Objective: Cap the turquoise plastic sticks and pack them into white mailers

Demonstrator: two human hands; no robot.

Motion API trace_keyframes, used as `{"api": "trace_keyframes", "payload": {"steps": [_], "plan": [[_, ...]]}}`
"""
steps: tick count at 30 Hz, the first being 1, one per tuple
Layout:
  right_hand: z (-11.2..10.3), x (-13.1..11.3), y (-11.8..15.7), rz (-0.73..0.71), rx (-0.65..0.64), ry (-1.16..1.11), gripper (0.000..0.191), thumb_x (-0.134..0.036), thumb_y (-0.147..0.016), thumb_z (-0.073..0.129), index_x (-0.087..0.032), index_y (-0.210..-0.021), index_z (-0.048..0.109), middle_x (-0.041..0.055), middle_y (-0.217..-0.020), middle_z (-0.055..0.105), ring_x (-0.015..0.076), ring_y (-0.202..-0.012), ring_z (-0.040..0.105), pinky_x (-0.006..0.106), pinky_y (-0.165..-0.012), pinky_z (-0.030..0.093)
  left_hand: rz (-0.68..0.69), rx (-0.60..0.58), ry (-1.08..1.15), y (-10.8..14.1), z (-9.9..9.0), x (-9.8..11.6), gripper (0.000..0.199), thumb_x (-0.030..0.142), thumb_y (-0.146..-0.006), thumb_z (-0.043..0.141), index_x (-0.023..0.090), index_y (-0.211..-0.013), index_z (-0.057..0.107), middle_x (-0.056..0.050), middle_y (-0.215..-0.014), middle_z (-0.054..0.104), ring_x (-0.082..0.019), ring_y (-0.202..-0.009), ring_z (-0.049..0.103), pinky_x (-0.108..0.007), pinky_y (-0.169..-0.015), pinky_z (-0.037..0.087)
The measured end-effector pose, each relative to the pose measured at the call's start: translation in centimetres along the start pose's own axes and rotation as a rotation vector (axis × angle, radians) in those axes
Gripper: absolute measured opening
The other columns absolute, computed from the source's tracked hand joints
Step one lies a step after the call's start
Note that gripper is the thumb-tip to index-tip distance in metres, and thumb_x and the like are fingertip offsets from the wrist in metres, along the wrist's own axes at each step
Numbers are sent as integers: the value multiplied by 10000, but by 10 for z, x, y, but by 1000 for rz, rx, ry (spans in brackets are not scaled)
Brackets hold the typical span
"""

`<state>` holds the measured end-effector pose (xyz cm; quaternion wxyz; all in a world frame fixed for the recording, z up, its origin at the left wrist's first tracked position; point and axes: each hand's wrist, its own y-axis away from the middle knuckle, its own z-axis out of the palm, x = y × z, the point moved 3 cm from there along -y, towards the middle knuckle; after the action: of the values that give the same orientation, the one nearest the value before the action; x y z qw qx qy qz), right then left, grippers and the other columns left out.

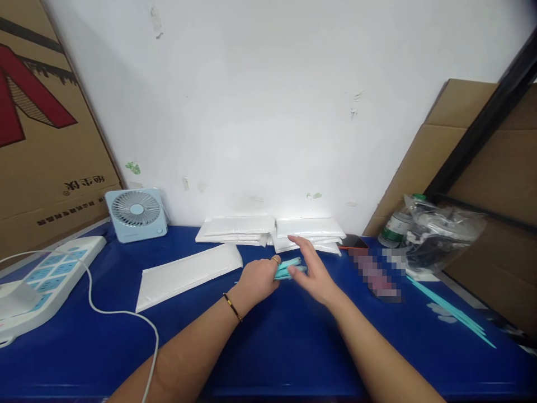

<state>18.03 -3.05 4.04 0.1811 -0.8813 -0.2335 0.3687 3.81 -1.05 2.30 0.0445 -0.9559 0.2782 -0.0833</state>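
My left hand [259,282] is closed around a bundle of turquoise strips [287,268], whose ends stick out to the right past the fingers. Most of the bundle is hidden in the fist, and its exact kind cannot be made out. At the bundle's right end is my right hand [314,274], its fingers spread and the thumb close to the strips; whether it touches them is unclear. Left of my hands a white padded mailer [188,274] lies flat. Behind them, by the wall, are two stacks of similar mailers, the left stack [235,226] and the right stack [309,228].
A pale blue fan [137,214] and a white power strip [62,274] stand at left, with a white cable [126,312] crossing the table [289,352]. At right are a phone [353,242], a bottle [394,226], a plastic bag [436,235] and loose turquoise strips [453,312]. Cardboard flanks both sides.
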Motion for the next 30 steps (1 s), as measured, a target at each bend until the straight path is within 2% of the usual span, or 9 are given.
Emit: {"api": "trace_keyframes", "payload": {"steps": [2,5,8,13,19,22,24,26,30], "plan": [[2,-8,1,-56,-99,265,731,-383,-671,641,-183,-1328,388,121,-1353,434,322,-1280,318,457,-1076,199,-39,32,-61,1,-2,4,361,174,-783,481,150,-1140,435,-92,-834,663,-255,-765,650,-314,-632,466],[14,-10,1,21,-242,535,444,-230,-672,605,-137,-1103,559,150,-1058,619,317,-1062,513,455,-982,296,-25,30,-109,5,-5,15,390,100,-813,409,108,-1203,409,-103,-799,658,-233,-710,650,-300,-601,462],[25,-5,1,150,-304,643,241,-178,-716,539,-144,-946,601,147,-854,650,293,-866,586,394,-777,403,33,15,-127,10,-6,22,465,61,-822,365,109,-1284,367,-94,-785,656,-220,-690,645,-295,-584,458],[30,-2,2,187,-393,671,254,-203,-733,544,-144,-973,605,160,-885,664,284,-809,612,343,-652,410,120,22,-146,10,-1,17,618,89,-807,433,140,-1400,268,-90,-812,660,-217,-719,642,-287,-592,453],[26,-13,0,153,-358,718,217,-215,-721,556,-136,-911,626,131,-876,674,277,-917,588,361,-807,398,77,76,-238,6,4,23,676,30,-804,409,109,-1437,186,-62,-736,648,-190,-648,634,-267,-551,427],[25,-9,1,239,-398,708,273,-237,-732,550,-127,-974,611,132,-877,672,261,-843,616,343,-749,411,123,87,-196,7,-3,21,768,85,-786,500,148,-1453,126,-51,-754,659,-203,-702,640,-306,-657,456],[22,-1,1,279,-428,706,282,-249,-747,542,-166,-1012,593,122,-913,670,259,-834,627,327,-702,415,175,103,-55,6,-12,12,888,255,-730,645,201,-1454,134,-72,-901,675,-240,-866,635,-390,-844,434],[19,7,1,290,-437,720,243,-258,-762,530,-209,-994,584,99,-928,669,265,-853,629,326,-689,415,148,215,210,4,-21,-5,943,467,-673,688,250,-1442,187,-103,-1174,601,-277,-1122,529,-457,-1020,306],[14,15,-2,342,-390,750,180,-267,-784,496,-229,-946,564,67,-904,667,257,-832,634,316,-655,411,-261,599,1048,-3,-15,-36,627,580,-895,259,214,-1403,287,-99,-1428,371,-210,-1344,287,-395,-1102,230]]}}
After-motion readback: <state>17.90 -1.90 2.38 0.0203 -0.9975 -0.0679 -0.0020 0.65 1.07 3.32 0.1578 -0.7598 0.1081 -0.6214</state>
